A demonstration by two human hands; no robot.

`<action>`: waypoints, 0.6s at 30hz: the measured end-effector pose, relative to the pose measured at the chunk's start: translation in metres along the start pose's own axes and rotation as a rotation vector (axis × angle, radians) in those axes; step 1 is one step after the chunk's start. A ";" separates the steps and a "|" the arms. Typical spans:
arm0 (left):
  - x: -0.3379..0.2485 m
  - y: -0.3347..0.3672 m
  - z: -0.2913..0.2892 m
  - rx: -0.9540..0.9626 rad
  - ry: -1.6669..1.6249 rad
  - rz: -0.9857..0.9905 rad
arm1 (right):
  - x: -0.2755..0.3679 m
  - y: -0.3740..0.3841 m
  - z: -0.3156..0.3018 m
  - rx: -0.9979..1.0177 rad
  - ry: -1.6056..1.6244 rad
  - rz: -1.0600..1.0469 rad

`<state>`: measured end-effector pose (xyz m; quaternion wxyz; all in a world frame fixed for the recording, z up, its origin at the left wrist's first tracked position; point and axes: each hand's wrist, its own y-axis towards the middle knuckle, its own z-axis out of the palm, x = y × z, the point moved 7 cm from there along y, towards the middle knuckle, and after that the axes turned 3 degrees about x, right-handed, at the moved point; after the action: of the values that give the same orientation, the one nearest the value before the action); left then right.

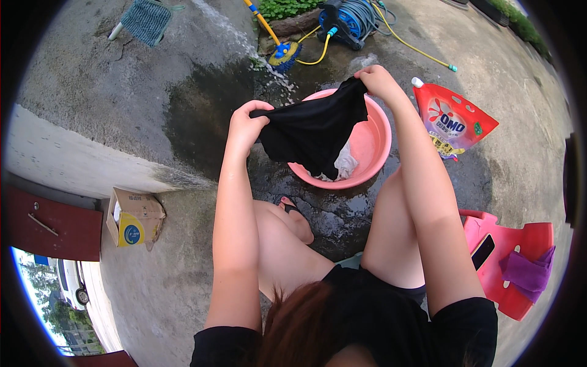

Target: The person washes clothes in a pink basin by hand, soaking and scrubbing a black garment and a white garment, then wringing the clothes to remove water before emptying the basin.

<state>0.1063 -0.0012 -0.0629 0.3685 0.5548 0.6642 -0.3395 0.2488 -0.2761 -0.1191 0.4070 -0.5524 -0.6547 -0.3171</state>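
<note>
Over at the far left, a cardboard box [134, 217] lies on its side on the concrete, well apart from the washing, and a blue-green mop head [147, 20] rests on the ground near the top edge. Next comes the left hand [246, 124], its fingers curled tight and pinching the left corner of a black garment [315, 131]. That garment hangs stretched between the 2 hands, held up over a pink basin [376, 144] that sits on wet, dark concrete; its lower edge droops down inside the basin, where a bit of white cloth [345, 164] lies near the front wall. Behind the basin, a blue and yellow brush [282, 54] and a blue hose reel [350, 19] with a yellow hose stand near the top. The right hand [378, 79] is raised at the basin's far rim, fingers pressed together on the garment's right corner. Just right of that arm a red detergent pouch [454, 119] lies flat. Farther right and lower, a pink plastic stool [510, 269] carries a dark phone [483, 251] and a purple cloth [529, 274].
</note>
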 end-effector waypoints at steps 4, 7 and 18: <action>-0.001 0.001 -0.001 -0.036 -0.041 0.054 | 0.001 0.000 0.000 -0.001 -0.001 -0.001; 0.000 0.002 -0.001 -0.035 -0.036 0.059 | 0.001 -0.001 0.000 0.003 0.003 0.004; -0.001 0.001 -0.001 -0.035 -0.030 0.062 | 0.001 -0.001 0.001 0.005 0.010 0.004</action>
<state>0.1076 -0.0005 -0.0616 0.3986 0.5633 0.6469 -0.3245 0.2477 -0.2755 -0.1189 0.4121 -0.5513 -0.6524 -0.3173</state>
